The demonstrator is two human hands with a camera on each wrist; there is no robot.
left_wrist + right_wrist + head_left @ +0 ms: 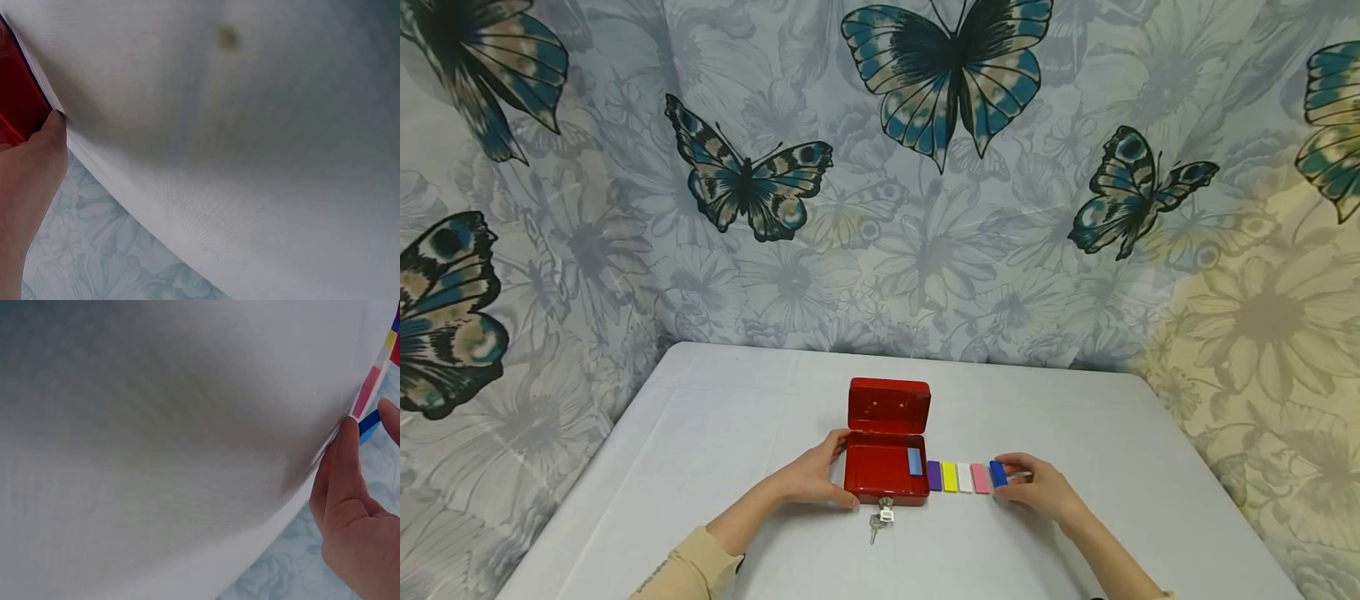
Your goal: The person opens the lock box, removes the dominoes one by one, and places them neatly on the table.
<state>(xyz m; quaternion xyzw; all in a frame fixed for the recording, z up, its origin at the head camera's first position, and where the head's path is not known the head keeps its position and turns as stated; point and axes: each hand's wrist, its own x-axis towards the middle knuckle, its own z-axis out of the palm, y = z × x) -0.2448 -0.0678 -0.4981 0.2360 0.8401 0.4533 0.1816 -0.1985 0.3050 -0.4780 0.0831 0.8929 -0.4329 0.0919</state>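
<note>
A red metal cash box (pixel 886 492) stands on the table with its lid raised and a key (pixel 874 525) hanging from the front lock. Inside, at the right, lies a light blue block (pixel 914 462). My left hand (pixel 816 473) grips the box's left side, thumb at the front corner and fingers toward the back. To the right, my right hand (pixel 1037 485) pinches a dark blue block (pixel 997 473) between thumb and fingers. Left of it, a pink block (pixel 981 479), a white block (pixel 965 477), a yellow block (pixel 950 477) and a purple block (pixel 934 476) form a row reaching the box.
A white cloth covers the table (pixel 760 392). Behind and beside it hangs butterfly-patterned fabric (pixel 925 275). The raised lid (pixel 889 406) leans back behind the box.
</note>
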